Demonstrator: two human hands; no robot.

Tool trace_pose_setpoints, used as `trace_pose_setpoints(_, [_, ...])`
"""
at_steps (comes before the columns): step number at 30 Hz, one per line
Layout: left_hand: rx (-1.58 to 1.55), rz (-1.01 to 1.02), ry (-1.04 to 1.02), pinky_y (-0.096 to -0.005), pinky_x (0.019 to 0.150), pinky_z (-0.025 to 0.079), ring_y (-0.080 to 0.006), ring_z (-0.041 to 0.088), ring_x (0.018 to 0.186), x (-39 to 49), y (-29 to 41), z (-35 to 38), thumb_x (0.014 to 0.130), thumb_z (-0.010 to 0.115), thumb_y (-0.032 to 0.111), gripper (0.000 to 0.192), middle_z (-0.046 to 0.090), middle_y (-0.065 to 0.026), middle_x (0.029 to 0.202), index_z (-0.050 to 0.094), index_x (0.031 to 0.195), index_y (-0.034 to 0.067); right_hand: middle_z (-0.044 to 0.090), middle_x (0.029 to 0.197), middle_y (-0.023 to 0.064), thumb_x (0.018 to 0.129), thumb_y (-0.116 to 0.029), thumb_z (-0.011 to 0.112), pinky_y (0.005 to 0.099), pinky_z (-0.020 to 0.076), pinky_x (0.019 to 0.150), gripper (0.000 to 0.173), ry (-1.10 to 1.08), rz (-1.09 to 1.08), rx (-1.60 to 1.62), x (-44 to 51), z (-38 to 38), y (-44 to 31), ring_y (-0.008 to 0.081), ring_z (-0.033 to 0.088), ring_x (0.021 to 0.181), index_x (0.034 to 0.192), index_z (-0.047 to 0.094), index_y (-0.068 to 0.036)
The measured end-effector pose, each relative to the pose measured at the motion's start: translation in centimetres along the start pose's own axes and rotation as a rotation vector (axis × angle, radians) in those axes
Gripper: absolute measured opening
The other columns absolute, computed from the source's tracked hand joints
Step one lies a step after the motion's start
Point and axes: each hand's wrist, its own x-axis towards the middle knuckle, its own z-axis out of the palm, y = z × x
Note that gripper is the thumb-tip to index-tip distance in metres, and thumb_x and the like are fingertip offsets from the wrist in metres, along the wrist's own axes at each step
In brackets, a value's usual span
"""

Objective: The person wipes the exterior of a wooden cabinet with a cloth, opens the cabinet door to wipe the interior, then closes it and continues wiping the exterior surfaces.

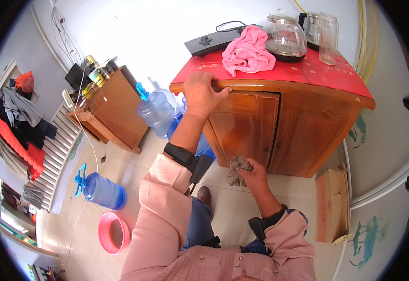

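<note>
My left hand (200, 92) rests on the front left edge of a wooden cabinet (304, 135), its fingers bent over the top and its thumb spread along the rim. Bunched in my right hand (255, 175) is a grey-brown cloth (239, 170), held low before the cabinet's left door (244, 123). Both cabinet doors look closed. A red covering (288, 72) with printed characters lies over the cabinet top. On it, to the right of my left hand, sits a crumpled pink towel (248, 52).
Behind the towel lies a black cooktop (206, 41); a glass kettle (285, 38) and clear glass cylinder (328, 40) stand rightward. Blue water jugs (157, 112) flank the cabinet's left. A pink basin (114, 232) with murky liquid and another jug (104, 191) are lower left. A cardboard box (332, 207) is right.
</note>
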Motion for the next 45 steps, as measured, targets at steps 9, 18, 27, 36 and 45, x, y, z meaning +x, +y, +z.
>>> trace_pose_setpoints(9, [-0.266, 0.067, 0.248, -0.0386, 0.080, 0.048, -0.0300, 0.061, 0.086, -2.1, -2.6, -1.9, 0.080, 0.070, 0.010, 0.014, 0.067, -0.0092, 0.090, 0.068, 0.094, 0.008, 0.071, 0.097, 0.0064, 0.081, -0.008, 0.071, 0.0284, 0.0518, 0.078, 0.030, 0.072, -0.022, -0.132, 0.7, -1.2, 0.5, 0.0122, 0.064, 0.086, 0.110, 0.067, -0.001])
trace_pose_setpoints(18, [-1.383, -1.176, 0.396, -0.0315, 0.076, 0.053, -0.0185, 0.066, 0.086, -19.9, -2.1, 1.9, 0.096, 0.055, 0.017, 0.013, 0.067, -0.0069, 0.093, 0.060, 0.094, 0.005, 0.068, 0.100, 0.0014, 0.083, -0.004, 0.070, 0.0272, 0.0509, 0.079, 0.029, 0.180, -0.071, -0.126, -0.1, -3.4, -0.8, 0.0113, 0.062, 0.089, 0.112, 0.065, 0.000])
trace_pose_setpoints(27, [-1.527, -1.456, 0.088, -0.0279, 0.070, 0.050, -0.0157, 0.064, 0.079, -20.1, -1.9, 1.9, 0.095, 0.052, 0.011, 0.023, 0.066, -0.0055, 0.100, 0.056, 0.117, 0.007, 0.063, 0.107, 0.0035, 0.086, -0.003, 0.067, 0.0299, 0.0462, 0.088, 0.030, 0.437, -0.705, -0.215, 0.6, -1.4, -14.4, 0.0147, 0.058, 0.100, 0.116, 0.063, 0.000])
trace_pose_setpoints(36, [-1.722, -1.218, 0.034, -0.0292, 0.076, 0.052, -0.0159, 0.066, 0.084, -20.7, -1.9, -7.2, 0.097, 0.055, 0.014, 0.022, 0.069, -0.0074, 0.104, 0.060, 0.117, 0.006, 0.060, 0.109, 0.0155, 0.075, -0.004, 0.070, 0.0419, 0.0487, 0.088, 0.035, 0.590, -1.093, -1.178, 11.0, 6.1, -18.2, 0.0345, 0.058, 0.101, 0.109, 0.064, -0.012])
trace_pose_setpoints(45, [-1.673, -1.184, 0.000, -0.0284, 0.075, 0.051, -0.0136, 0.065, 0.081, -21.8, -4.6, -7.8, 0.096, 0.058, 0.017, 0.019, 0.069, -0.0048, 0.099, 0.062, 0.113, 0.008, 0.055, 0.104, 0.0115, 0.081, -0.014, 0.061, 0.0455, 0.0495, 0.081, 0.020, 0.292, -1.074, -1.157, 16.1, 22.3, -14.2, 0.0337, 0.055, 0.099, 0.100, 0.067, -0.016])
